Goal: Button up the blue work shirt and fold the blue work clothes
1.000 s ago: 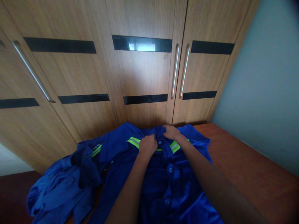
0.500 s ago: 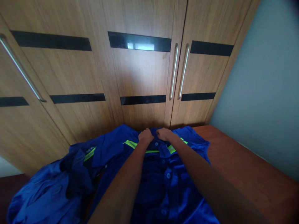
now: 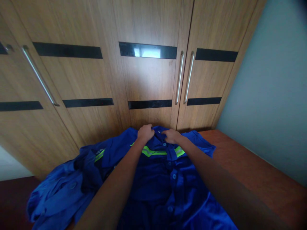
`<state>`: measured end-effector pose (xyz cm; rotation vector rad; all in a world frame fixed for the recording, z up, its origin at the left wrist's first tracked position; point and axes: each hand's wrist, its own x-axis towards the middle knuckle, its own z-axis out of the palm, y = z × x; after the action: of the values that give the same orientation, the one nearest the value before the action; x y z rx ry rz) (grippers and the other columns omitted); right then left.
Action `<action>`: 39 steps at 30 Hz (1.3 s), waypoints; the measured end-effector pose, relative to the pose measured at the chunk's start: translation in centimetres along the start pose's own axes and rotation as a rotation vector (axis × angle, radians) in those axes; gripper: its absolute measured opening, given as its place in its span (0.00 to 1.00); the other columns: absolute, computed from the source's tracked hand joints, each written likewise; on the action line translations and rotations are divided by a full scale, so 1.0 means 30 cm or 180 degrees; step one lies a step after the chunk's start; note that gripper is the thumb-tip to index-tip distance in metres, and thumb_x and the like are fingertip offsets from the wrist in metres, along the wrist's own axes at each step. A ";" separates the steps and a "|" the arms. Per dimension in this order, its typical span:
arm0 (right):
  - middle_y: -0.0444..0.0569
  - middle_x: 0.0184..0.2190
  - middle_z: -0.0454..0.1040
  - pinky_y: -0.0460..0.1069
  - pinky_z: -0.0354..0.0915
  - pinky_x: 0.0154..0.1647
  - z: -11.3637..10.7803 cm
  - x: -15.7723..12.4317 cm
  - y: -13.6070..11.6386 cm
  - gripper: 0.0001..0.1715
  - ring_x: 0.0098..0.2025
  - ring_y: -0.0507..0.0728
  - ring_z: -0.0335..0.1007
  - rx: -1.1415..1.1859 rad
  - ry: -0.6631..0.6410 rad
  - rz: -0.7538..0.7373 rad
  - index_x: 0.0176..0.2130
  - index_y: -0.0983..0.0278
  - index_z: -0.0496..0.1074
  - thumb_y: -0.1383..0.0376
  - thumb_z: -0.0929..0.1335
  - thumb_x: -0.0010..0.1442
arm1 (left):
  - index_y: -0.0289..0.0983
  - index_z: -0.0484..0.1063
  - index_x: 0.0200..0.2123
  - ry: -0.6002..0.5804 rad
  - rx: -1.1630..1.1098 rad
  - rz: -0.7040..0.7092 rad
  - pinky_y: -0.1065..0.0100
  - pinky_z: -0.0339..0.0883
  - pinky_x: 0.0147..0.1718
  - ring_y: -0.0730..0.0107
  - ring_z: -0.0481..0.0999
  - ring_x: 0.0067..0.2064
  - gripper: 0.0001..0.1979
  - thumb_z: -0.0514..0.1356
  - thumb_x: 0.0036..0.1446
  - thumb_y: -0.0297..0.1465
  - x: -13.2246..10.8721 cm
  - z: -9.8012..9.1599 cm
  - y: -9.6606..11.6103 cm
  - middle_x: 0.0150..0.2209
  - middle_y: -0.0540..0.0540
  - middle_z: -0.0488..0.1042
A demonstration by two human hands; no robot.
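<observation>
Blue shirt (image 3: 148, 179) lies spread, front up, on a reddish-brown surface (image 3: 249, 163), its collar (image 3: 157, 129) at the far end, near the foot of a wooden wardrobe. The left hand (image 3: 145, 132) has its grip curled around the collar's left side, knuckles up; the right hand (image 3: 172, 136) grasps the collar's right side between bent fingers, just beside the topmost visible button (image 3: 164, 144). Between the two hands the neck opening shows a small pale mark. Below them a lime-yellow band with a grey stripe (image 3: 154, 153) crosses the chest, and more buttons run down the front placket. Both forearms reach over the garment, hiding parts of it. To the left, bunched blue cloth (image 3: 63, 191) lies in folds, with a button and a short yellow strip (image 3: 99, 155) near it; whether it belongs to the same garment cannot be told. Behind stands the wardrobe (image 3: 96, 76), its doors closed, fitted with long metal handles (image 3: 189, 78) and dark horizontal strips (image 3: 68, 50); one strip carries a bright reflection. At the right rises a plain grey-blue wall (image 3: 275, 95).
</observation>
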<state>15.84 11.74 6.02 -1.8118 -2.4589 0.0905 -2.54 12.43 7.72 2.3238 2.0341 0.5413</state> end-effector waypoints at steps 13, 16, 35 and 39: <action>0.52 0.52 0.73 0.50 0.63 0.48 -0.081 -0.070 0.028 0.31 0.52 0.60 0.69 -0.0147 -0.0106 -0.0325 0.60 0.57 0.63 0.66 0.67 0.57 | 0.41 0.75 0.48 0.0550 -0.0260 0.0606 0.62 0.65 0.52 0.57 0.75 0.50 0.17 0.54 0.57 0.29 -0.104 -0.228 -0.033 0.48 0.45 0.78; 0.51 0.52 0.73 0.48 0.64 0.47 -0.078 -0.052 0.002 0.31 0.51 0.60 0.70 -0.0139 -0.0100 -0.0430 0.60 0.57 0.62 0.63 0.66 0.58 | 0.43 0.74 0.49 0.0545 -0.0319 0.0803 0.66 0.65 0.51 0.63 0.77 0.48 0.18 0.54 0.57 0.28 -0.127 -0.244 -0.030 0.46 0.48 0.79; 0.49 0.35 0.77 0.48 0.64 0.40 -0.397 -0.339 0.171 0.10 0.39 0.57 0.73 -0.0093 0.1204 -0.0179 0.35 0.63 0.73 0.60 0.66 0.56 | 0.39 0.75 0.39 0.1092 -0.0524 0.0138 0.59 0.65 0.48 0.54 0.73 0.50 0.15 0.48 0.60 0.33 -0.135 -0.295 -0.037 0.43 0.40 0.76; 0.44 0.26 0.74 0.47 0.63 0.30 -0.475 -0.376 0.207 0.09 0.30 0.55 0.70 0.1013 0.1535 -0.0340 0.32 0.62 0.70 0.59 0.69 0.52 | 0.39 0.73 0.35 0.1095 -0.0873 0.0226 0.63 0.65 0.42 0.57 0.75 0.44 0.17 0.45 0.63 0.35 -0.096 -0.365 0.018 0.39 0.42 0.78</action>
<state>26.53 2.76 19.19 -1.3753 -2.0587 0.0297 -5.15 7.17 17.41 2.2676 1.8488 1.2139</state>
